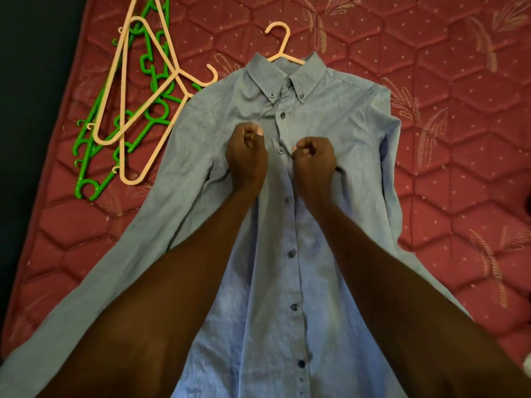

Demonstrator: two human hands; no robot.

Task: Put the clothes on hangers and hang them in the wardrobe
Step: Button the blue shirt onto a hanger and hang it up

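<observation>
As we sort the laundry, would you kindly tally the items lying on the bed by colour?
Blue shirt: 1
Cream hangers: 3 (one inside the shirt's collar, two in the pile)
Green hangers: 2, as far as the overlapping pile shows
Total: 6

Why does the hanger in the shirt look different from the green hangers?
The peach hanger in the shirt is mostly hidden inside the collar of the blue shirt, with only its hook and shoulders showing; the green hangers lie bare and fully visible. It sits alone, while the green ones lie in a pile tangled with other peach hangers. The green ones have notched edges; it looks smooth. All lie on the red mattress.
</observation>
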